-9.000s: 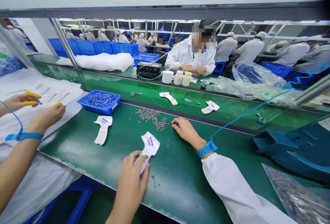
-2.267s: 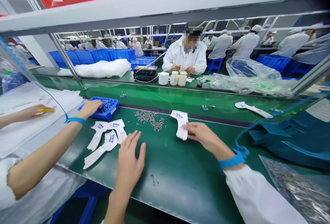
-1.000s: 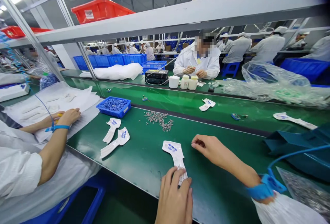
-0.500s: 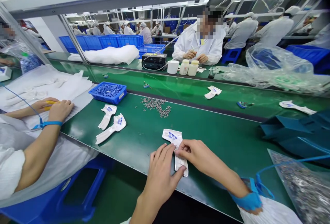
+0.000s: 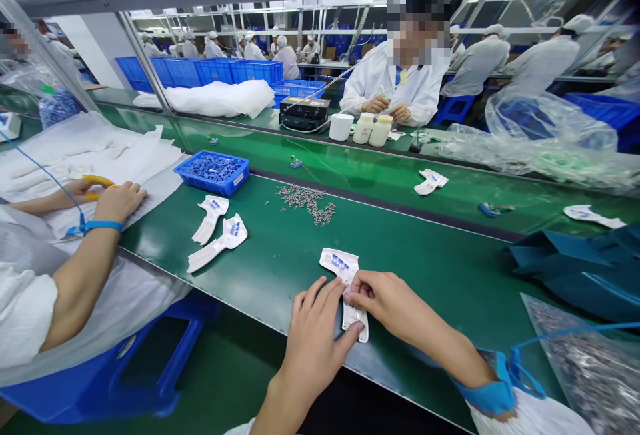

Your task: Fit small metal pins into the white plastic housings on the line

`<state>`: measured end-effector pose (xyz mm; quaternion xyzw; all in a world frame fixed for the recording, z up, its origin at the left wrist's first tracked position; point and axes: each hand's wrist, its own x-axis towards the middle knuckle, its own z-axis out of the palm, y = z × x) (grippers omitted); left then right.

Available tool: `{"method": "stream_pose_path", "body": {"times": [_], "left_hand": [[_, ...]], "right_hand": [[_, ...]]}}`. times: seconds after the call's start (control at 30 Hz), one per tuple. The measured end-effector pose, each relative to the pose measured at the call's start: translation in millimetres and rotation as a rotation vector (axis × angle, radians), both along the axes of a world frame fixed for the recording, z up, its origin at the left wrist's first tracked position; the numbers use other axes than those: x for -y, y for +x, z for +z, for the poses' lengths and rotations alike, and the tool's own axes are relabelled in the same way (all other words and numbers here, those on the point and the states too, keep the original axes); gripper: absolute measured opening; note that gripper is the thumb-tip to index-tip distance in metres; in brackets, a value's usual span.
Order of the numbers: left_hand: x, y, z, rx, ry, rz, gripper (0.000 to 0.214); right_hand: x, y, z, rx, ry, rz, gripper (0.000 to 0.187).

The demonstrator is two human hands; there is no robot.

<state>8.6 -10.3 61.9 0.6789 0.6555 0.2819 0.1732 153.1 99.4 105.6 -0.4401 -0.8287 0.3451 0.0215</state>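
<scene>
A white curved plastic housing half [image 5: 350, 263] with blue pieces in its wide end lies on the green bench before me. My left hand [image 5: 317, 325] steadies it, fingers along its left side and thumb on its lower end. At its middle, my right hand [image 5: 377, 295] is closed in a pinch; whatever is between the fingertips is hidden. Two similar housing halves, one nearer [image 5: 220, 243] and one behind it [image 5: 211, 217], lie to the left. A loose heap of small metal screws [image 5: 307, 201] is beyond my hands.
A blue bin [image 5: 213, 171] of small blue parts stands back left. A co-worker's hands [image 5: 117, 205] hold a yellow-handled tool at far left. Beyond runs a green conveyor [image 5: 360, 171] with parts on it. At right lie a teal bin [image 5: 575, 261] and a bag of metal parts [image 5: 580, 348].
Parts on the conveyor have shifted a little to the right. The whole view has moved slightly. Both my hands keep their places on the housing half.
</scene>
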Motion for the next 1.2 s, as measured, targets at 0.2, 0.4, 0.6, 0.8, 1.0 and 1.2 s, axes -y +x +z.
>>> {"method": "stream_pose_path", "body": {"times": [0.2, 0.4, 0.6, 0.8, 1.0, 1.2], "left_hand": [[-0.1, 1.5, -1.2, -0.006, -0.006, -0.010, 0.050], [0.1, 1.7, -1.4, -0.022, -0.008, 0.002, 0.049], [-0.1, 1.7, 0.4, -0.015, 0.000, 0.009, 0.049], [-0.3, 1.9, 0.5, -0.012, 0.008, 0.005, 0.048], [-1.6, 2.6, 3.2, -0.009, -0.022, 0.011, 0.045], [-0.7, 1.9, 0.2, -0.002, -0.003, 0.017, 0.046]], "right_hand": [[-1.3, 2.0, -5.2, 0.009, 0.020, -0.034, 0.017], [4.9, 9.9, -9.2, -0.141, -0.077, -0.126, 0.029], [8.2, 13.6, -19.6, -0.225, -0.279, -0.272, 0.025], [6.7, 9.5, -22.3, -0.293, -0.344, -0.264, 0.024], [3.7, 10.1, -24.8, -0.353, -0.437, -0.305, 0.035], [-3.4, 16.9, -21.5, -0.302, -0.470, -0.280, 0.035]]}}
